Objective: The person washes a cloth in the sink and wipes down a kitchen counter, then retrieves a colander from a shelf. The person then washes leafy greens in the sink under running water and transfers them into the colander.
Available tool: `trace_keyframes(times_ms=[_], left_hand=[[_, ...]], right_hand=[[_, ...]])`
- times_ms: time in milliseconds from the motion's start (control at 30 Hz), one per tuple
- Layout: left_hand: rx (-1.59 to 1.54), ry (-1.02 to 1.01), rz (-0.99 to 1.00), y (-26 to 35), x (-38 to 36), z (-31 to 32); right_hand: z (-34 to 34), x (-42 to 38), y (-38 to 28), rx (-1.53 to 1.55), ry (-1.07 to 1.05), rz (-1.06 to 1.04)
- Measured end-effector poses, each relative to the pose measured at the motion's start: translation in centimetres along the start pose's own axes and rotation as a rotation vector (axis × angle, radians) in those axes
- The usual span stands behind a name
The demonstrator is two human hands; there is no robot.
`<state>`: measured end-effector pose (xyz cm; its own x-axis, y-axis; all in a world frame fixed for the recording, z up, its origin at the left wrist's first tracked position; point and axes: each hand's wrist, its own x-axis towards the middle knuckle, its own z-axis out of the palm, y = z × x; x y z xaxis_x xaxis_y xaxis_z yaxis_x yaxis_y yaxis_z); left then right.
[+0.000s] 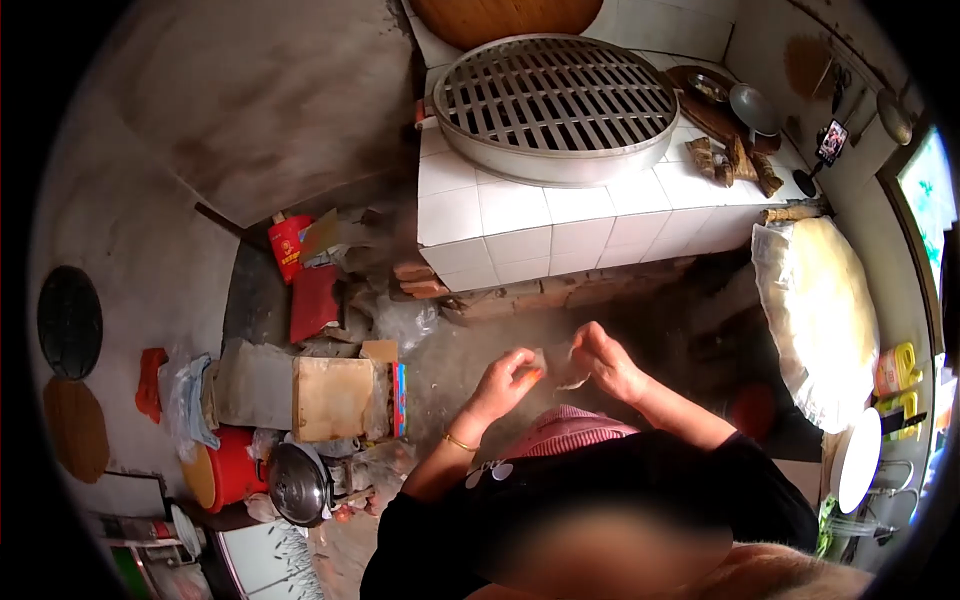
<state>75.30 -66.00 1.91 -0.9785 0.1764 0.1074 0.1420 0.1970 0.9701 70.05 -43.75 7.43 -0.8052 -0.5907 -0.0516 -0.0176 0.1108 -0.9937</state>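
In front of my body, both hands are raised over the floor, a short distance apart. My left hand (508,382) has its fingers curled in a pinch, with a small pale, see-through bit (540,360) at the fingertips. My right hand (608,362) is closed too, its fingers bent down around the edge of a thin, whitish, see-through piece (573,379). Whether the two pale bits are one sheet of film cannot be made out. A gold-coloured bracelet (460,443) circles my left wrist.
Ahead is a white-tiled stove (520,213) bearing a large round slatted metal rack (560,168). Leaf-wrapped bundles (738,160) and a phone on a stand (831,142) are at its right. Cardboard boxes (333,398) and a red bucket (238,468) stand left; a cloth-covered round tray (815,320) right.
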Motion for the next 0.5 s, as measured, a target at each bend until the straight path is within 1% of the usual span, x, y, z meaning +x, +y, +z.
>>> trace_keyframes(times_ms=[33, 67, 133, 167, 267, 300, 333, 400, 433, 467, 500], left_hand=[[0.023, 0.065, -0.003, -0.3, 0.8, -0.2], [0.022, 0.101, -0.010, -1.1, 1.5, -0.5], [0.061, 0.063, -0.044, 0.7, 3.2, -1.5], [0.104, 0.063, 0.023, 0.8, 4.1, -1.4], [0.098, 0.094, 0.025, 1.8, 8.0, -0.4], [0.088, 0.066, 0.009, 2.4, 9.7, -0.2], [0.011, 0.056, 0.003, 2.6, 11.5, 0.0], [-0.146, 0.048, 0.004, 2.6, 15.8, 0.5], [-0.208, 0.106, 0.012, 2.8, 18.2, 1.0], [-0.153, 0.143, 0.040, 3.3, 20.6, 1.0], [-0.117, 0.206, 0.087, 2.0, 23.3, 0.9]], right_hand=[[-0.4, 0.9, 0.4, -0.010, 0.073, -0.016], [-1.0, 1.7, 0.4, 0.067, 0.131, -0.033], [-2.9, 3.3, 0.8, -0.025, 0.157, 0.014], [-3.8, 4.3, 1.8, -0.074, 0.143, -0.017], [-6.3, 6.8, 2.1, -0.234, 0.195, -0.131], [-7.4, 7.6, 1.9, -0.222, 0.235, -0.095], [-8.8, 8.3, 1.0, -0.215, 0.254, -0.068], [-12.2, 10.5, 0.3, -0.293, 0.311, -0.169], [-14.1, 12.0, -0.4, -0.372, 0.333, -0.230], [-15.8, 13.7, -0.7, -0.449, 0.352, -0.288], [-17.4, 16.1, -0.2, -0.556, 0.403, -0.390]])
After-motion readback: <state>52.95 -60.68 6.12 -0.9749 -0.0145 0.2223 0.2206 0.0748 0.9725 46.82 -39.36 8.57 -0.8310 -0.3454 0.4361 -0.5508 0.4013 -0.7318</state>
